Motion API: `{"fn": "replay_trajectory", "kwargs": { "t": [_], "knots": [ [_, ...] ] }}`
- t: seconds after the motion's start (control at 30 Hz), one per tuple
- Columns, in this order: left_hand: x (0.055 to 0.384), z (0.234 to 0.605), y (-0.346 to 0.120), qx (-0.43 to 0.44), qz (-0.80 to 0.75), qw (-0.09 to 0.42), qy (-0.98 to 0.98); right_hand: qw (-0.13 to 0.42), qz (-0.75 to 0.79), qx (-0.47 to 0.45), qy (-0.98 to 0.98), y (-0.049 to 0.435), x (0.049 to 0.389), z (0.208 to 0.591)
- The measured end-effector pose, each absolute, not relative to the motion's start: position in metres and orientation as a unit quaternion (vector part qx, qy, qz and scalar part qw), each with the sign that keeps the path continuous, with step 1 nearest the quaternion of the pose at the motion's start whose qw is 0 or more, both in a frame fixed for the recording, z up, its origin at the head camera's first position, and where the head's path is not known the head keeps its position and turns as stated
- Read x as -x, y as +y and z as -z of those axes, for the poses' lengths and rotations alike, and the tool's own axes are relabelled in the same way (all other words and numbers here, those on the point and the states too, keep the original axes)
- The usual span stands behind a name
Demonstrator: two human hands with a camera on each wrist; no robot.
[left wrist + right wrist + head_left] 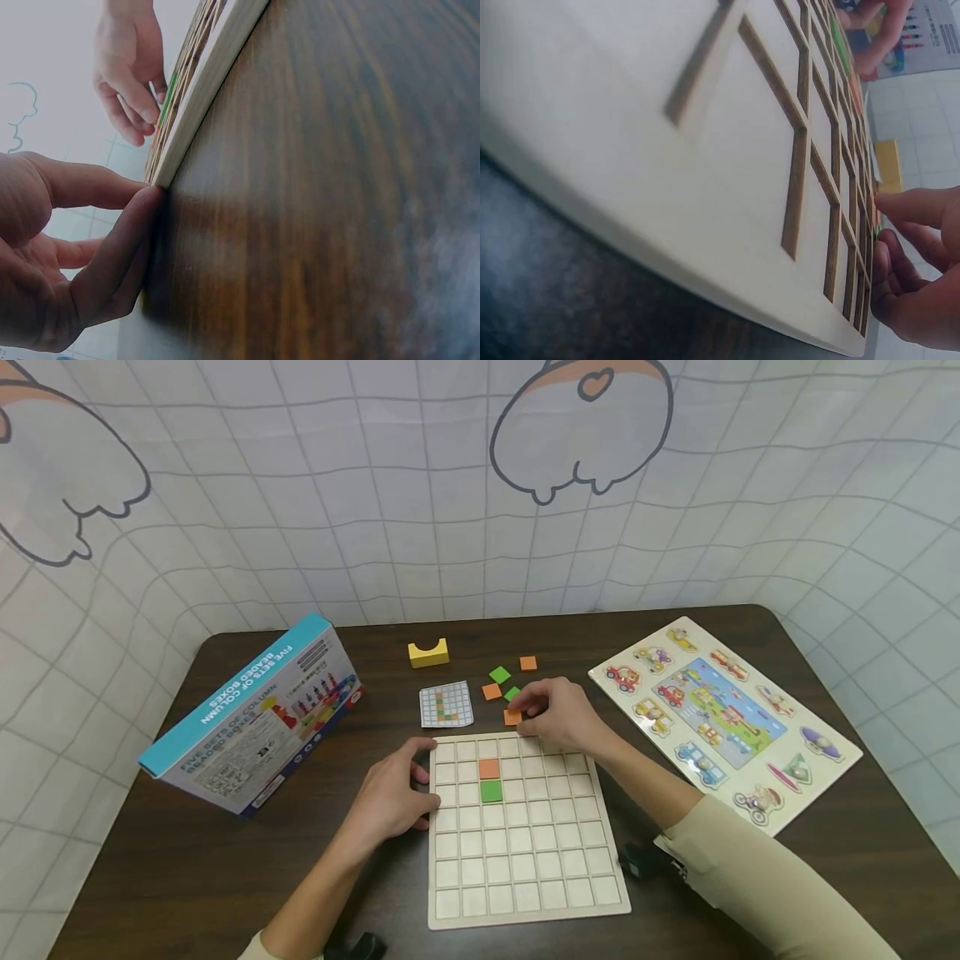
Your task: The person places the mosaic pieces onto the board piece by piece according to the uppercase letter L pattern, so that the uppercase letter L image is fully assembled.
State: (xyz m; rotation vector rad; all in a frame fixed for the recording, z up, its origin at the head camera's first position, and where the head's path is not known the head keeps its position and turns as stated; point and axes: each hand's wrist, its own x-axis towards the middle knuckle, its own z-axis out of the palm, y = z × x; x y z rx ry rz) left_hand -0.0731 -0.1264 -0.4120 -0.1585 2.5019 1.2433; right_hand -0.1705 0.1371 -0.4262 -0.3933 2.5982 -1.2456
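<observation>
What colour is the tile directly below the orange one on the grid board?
Green; that tile shows best in the head view.

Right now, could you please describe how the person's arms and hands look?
The right sleeve is plain cream and ends mid-forearm; a little of the left sleeve, also cream, shows. The left hand and right hand wear no gloves. A black object shows beside each forearm.

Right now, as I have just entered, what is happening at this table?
A person's left grip touches the left edge of a grid board. The right grip is at a loose orange tile beyond the far edge; whether it pinches it, I cannot tell. One orange square and one green square sit in the grid.
</observation>
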Motion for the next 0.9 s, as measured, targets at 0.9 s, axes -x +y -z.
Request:
{"fn": "replay_trajectory", "kwargs": {
  "t": [0.9],
  "knots": [
    [0.073,0.412,-0.1266,0.057,-0.436,0.172,0.882,0.134,0.399,0.149,0.895,0.1327,0.1767,0.4218]
  ]
}}
